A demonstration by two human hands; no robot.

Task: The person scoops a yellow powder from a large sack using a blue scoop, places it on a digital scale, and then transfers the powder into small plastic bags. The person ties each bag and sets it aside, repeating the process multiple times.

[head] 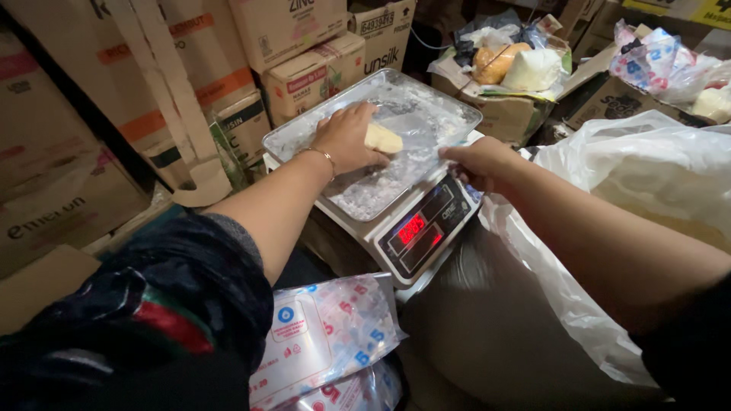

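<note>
Your big white plastic sack (647, 175) slumps against the digital scale (426, 228) and could nudge it or skew the reading; the steel tray (304, 129) overhangs the scale, so leaning on it may tip it. Your left hand (346, 141) presses the pale yellow block (383, 139) on the tray, fingers wrapped around it; your right hand (480, 161) pinches the tray's near edge, fingers clenched there

Left hand (346, 138): rests in the metal scale tray (445, 106), fingers closed on a pale yellow block (383, 139) near the tray's middle.
Right hand (480, 161): grips the tray's right edge, just above the red display (413, 227).
Digital scale (438, 221): sits beside a white plastic sack (647, 175).
Printed bags (327, 335): below the scale.
Cardboard boxes (304, 46): stacked behind.
</note>
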